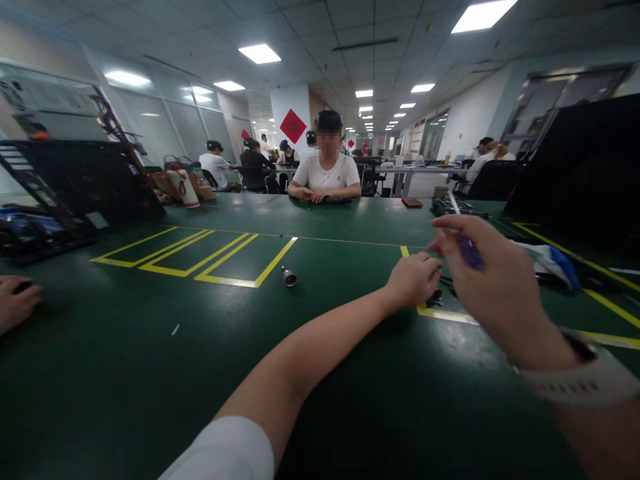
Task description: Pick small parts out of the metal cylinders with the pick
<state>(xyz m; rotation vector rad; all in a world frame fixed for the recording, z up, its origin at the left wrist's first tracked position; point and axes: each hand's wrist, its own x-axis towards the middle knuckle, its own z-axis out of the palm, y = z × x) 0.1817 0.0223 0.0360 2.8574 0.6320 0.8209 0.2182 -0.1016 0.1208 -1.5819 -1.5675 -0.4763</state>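
My right hand (pixel 493 280) is raised at the right over the green table (pixel 350 373), its fingers curled round a blue-purple handle (pixel 471 253); a thin pale shaft seems to rise past the fingertips. Just left of it and lower, my left hand (pixel 414 279) has its fingers bent together near the yellow tape corner. What those fingers hold, if anything, is hidden. Small dark parts (pixel 434 297) lie on the table beside and below my left hand. A metal cup-shaped piece (pixel 289 277) lies on its side near the middle.
Yellow tape outlines (pixel 200 257) mark the table. A person (pixel 327 170) sits across it; another person's hand (pixel 17 300) rests at the left edge. A white and blue bag (pixel 555 267) and dark tangled items (pixel 457 205) lie at the right. Black panels stand on both sides.
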